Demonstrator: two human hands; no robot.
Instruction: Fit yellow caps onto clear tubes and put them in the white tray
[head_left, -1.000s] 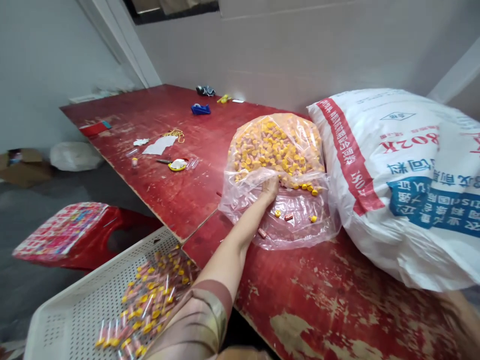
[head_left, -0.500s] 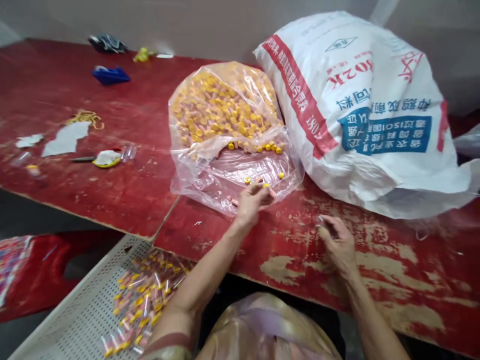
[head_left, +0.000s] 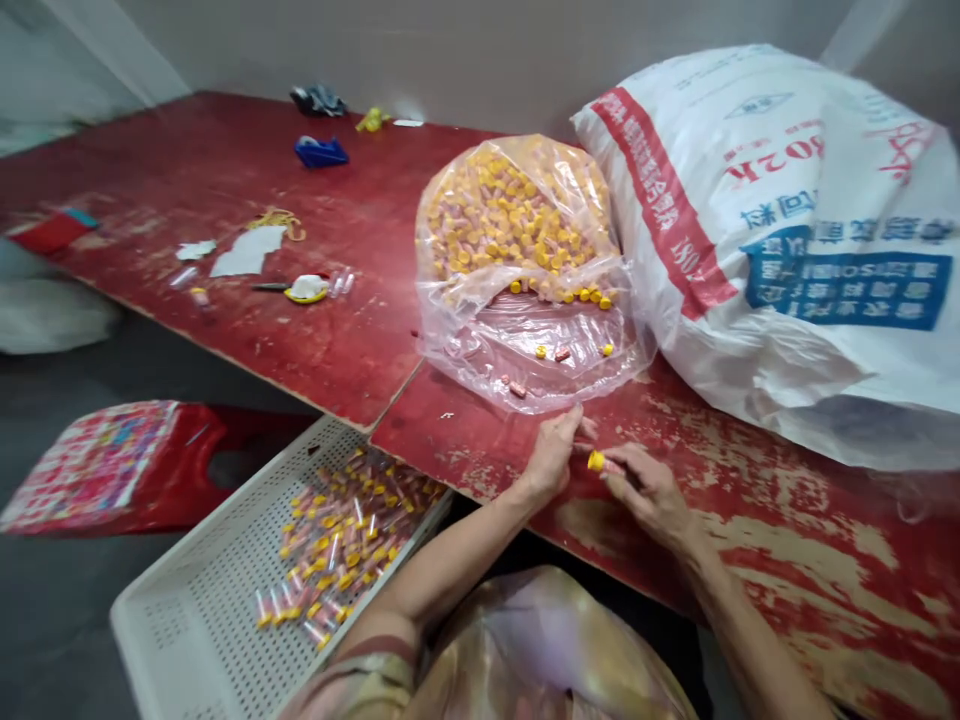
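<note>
My right hand [head_left: 651,488] pinches a small pink tube with a yellow cap [head_left: 596,461], the cap pointing left. Close beside it on the left, my left hand [head_left: 555,450] is just below the front edge of the clear plastic bag [head_left: 480,345]; its fingers are bunched and partly blurred, and whatever they hold is not clear. Many yellow-capped pink pieces [head_left: 517,215] fill the back of the bag. A few loose pieces [head_left: 517,388] lie on its front flap.
A large white sack [head_left: 810,370] stands right of the bag. Below the table [head_left: 352,360], a white perforated crate [head_left: 180,610] holds capped tubes. Scissors [head_left: 270,287], paper [head_left: 247,252] and a blue tape dispenser [head_left: 321,152] lie left. A red stool [head_left: 180,470] is lower left.
My left hand has moved from the bag's flap toward my right hand. A yellow-capped tube now shows in my right hand. The view has shifted left, showing more of the crate and stool.
</note>
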